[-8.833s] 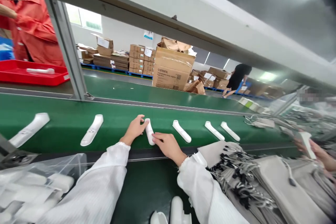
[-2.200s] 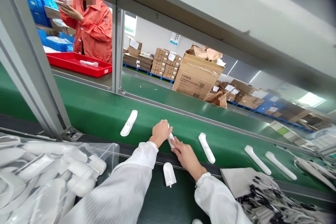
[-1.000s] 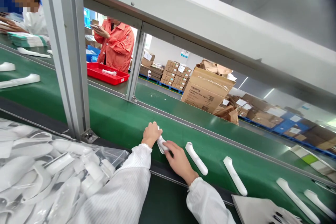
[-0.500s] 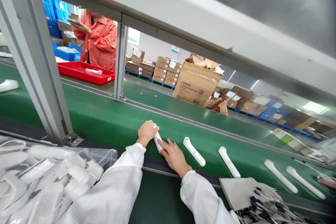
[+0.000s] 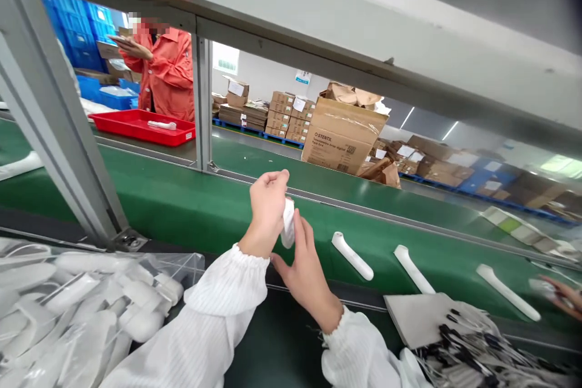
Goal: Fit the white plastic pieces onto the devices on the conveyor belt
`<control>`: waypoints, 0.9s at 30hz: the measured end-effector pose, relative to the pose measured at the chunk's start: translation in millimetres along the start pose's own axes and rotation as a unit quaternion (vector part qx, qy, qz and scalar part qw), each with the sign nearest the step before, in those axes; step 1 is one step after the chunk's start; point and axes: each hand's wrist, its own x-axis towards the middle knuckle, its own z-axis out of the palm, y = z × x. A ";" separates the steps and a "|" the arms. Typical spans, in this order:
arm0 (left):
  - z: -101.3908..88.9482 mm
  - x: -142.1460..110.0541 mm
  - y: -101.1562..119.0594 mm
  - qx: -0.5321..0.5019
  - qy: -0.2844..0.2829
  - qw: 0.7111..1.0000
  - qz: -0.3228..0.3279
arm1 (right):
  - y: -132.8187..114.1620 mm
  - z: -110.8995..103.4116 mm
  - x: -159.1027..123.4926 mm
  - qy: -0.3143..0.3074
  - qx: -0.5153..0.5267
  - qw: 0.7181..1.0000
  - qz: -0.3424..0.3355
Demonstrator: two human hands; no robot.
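Note:
My left hand point(image 5: 268, 212) is closed on a white plastic housing point(image 5: 288, 224), holding it up over the green conveyor belt point(image 5: 182, 206). The housing is turned steeply, and its upper end is partly hidden by my fingers. Close on its right side is my right hand point(image 5: 307, 270), with its fingers stretched out and thumb apart. Its fingertips seem to touch the housing. Further right along the belt lie more long white housings with a bent end, the nearest one point(image 5: 352, 256) just beyond my right hand.
A clear bag of white plastic parts point(image 5: 104, 297) sits at lower left. Cables with black ends point(image 5: 473, 339) are heaped at lower right. A co-worker's hand point(image 5: 566, 297) holds a white part. Metal posts point(image 5: 203, 103) and a red tray point(image 5: 140, 127) stand beyond the belt.
My left hand has raised the housing from the belt and tilted it more upright. My right hand has turned its fingers upward. A co-worker's hand has appeared at the right edge.

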 end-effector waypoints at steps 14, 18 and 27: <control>10.3 -42.6 42.9 -0.038 -0.280 0.959 0.022 | -69.4 -45.2 -6.7 -0.046 0.511 0.854 0.090; 12.8 -53.5 43.9 0.004 -0.288 0.957 0.037 | -70.0 -46.8 -10.9 -0.044 0.543 0.836 0.067; 14.7 -59.7 47.0 0.015 -0.272 0.960 0.057 | -70.0 -46.9 -14.2 -0.044 0.542 0.836 0.066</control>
